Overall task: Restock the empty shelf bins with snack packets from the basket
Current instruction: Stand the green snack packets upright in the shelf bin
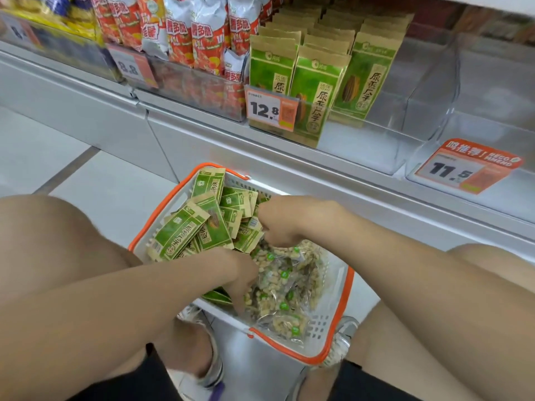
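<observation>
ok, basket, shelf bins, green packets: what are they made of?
Basket: white moulded plastic, judging by slotted walls; orange rim.
Shelf bins: clear glossy plastic, probably acrylic; see-through, with reflections.
Green packets: matte kraft-like paper, brown edges; maybe laminated.

One head-worn wide-angle view; looks forward and down; close above the basket (335, 285); shelf (289, 157) across the top.

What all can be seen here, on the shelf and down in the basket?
basket: one, white with orange rim, on the floor
green packets: many, green, basket's far side
clear packets: several, see-through, basket's near side
shelf packets: rows, green, bin behind the 12.8 tag
red packets: several, red-white, bin further left
empty bin: one, clear, behind the 11.5 tag
price tags: several, orange-white, bin fronts
left hand: one, among clear packets
right hand: one, curled at green packets
</observation>
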